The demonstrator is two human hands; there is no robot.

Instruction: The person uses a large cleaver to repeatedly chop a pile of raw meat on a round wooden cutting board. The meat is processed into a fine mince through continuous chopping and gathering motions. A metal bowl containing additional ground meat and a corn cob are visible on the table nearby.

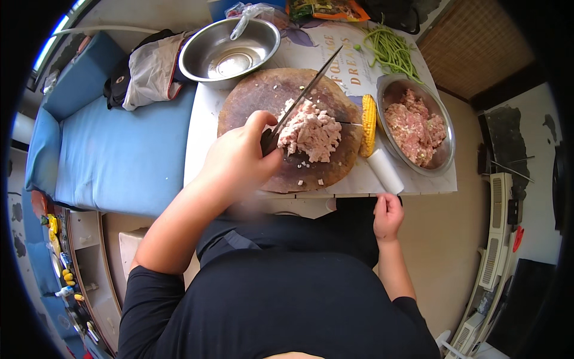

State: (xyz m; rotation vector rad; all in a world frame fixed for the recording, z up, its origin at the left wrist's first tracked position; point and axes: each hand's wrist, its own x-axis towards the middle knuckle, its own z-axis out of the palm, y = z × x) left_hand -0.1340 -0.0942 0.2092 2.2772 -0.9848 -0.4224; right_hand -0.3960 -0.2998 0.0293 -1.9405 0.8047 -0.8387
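My left hand [245, 149] is closed round the dark handle of a knife [308, 90]. The blade is seen nearly edge-on, slanting away to the upper right above a heap of pale pink chopped meat [311, 133]. That heap lies on a round, worn wooden chopping board [248, 99], with small bits scattered about it. Off the table's front edge at the right, my right hand [388, 216] is curled into a loose fist, with nothing visible in it. Just beyond it lies a smooth white cylinder [384, 172], and a yellow corn cob [368, 125] sits by the board's right edge.
A steel bowl of minced meat [414, 128] stands at the right, near green beans [391, 51]. At the back left is a steel basin [230, 51] with a clear plastic bag over its rim. A blue sofa [128, 146] adjoins the table's left side.
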